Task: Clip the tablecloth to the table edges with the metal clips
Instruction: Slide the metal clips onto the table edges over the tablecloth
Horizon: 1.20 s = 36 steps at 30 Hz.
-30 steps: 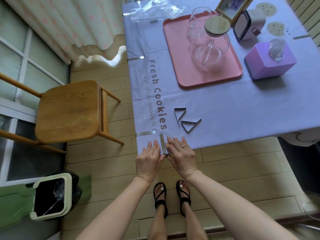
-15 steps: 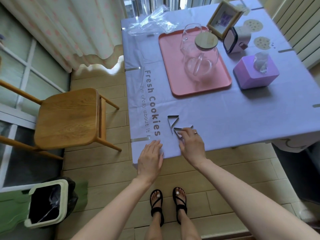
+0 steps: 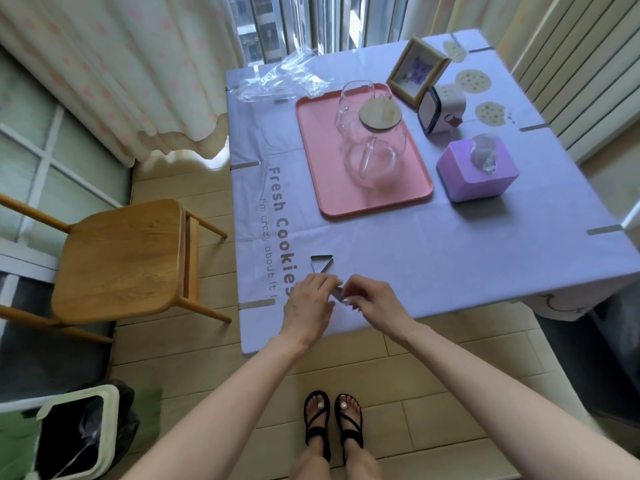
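A lilac tablecloth (image 3: 467, 258) printed "Fresh Cookies" covers the table. Near its front edge my left hand (image 3: 308, 303) and my right hand (image 3: 374, 301) meet and together pinch a triangular metal clip (image 3: 338, 292), mostly hidden between the fingers. A second loose metal clip (image 3: 321, 263) lies on the cloth just beyond them. Flat clips hold the cloth on the left edge (image 3: 255, 304), further back on that edge (image 3: 245, 165), and on the right edge (image 3: 604, 230).
A pink tray (image 3: 311, 140) carries a glass jug (image 3: 374, 147). A purple tissue box (image 3: 474, 174), a small white appliance (image 3: 441, 109) and a picture frame (image 3: 417, 72) stand at the right. A wooden chair (image 3: 121, 258) and a bin (image 3: 76, 434) are at the left.
Both hands left the clip at the front edge. My right hand picked up one loose clip from the cloth, and my left hand has joined it on that clip. The view moved back.
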Tool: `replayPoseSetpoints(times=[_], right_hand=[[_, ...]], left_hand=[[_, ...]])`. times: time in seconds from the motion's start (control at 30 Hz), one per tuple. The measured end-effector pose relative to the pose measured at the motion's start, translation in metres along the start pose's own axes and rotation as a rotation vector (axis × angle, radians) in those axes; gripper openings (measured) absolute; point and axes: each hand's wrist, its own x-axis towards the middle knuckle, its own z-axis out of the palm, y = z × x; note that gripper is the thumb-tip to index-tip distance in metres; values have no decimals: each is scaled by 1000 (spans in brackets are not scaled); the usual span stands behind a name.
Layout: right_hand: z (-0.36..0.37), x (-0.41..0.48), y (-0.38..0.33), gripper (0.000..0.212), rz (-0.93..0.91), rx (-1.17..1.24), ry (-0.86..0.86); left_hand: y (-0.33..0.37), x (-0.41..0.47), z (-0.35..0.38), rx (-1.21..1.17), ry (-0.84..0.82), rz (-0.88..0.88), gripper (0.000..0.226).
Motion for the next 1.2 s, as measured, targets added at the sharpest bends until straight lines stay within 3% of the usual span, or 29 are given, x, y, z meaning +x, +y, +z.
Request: replayPoseSetpoints(times=[0.17, 0.4, 0.7, 0.9, 1.0, 1.1, 1.2], right_hand=[[-20, -9, -3, 18, 110, 140, 51], [-44, -21, 13, 10, 216, 408, 310], [-110, -50, 46, 27, 227, 445, 491], [-175, -62, 80, 38, 261, 523, 507], [-210, -67, 98, 7, 387, 660, 555], [-238, -76, 111, 24, 536, 680, 489], [-270, -89, 128, 21, 519, 656, 442]], left_hand=[[16, 17, 3, -140, -20, -84, 11], [49, 47, 13, -697, -98, -271, 3], [116, 72, 38, -733, -405, -235, 16], [190, 99, 70, -623, -234, -207, 10], [233, 111, 95, -602, -134, -215, 8], [268, 116, 119, -608, -62, -253, 14], [304, 117, 142, -641, -53, -283, 9]])
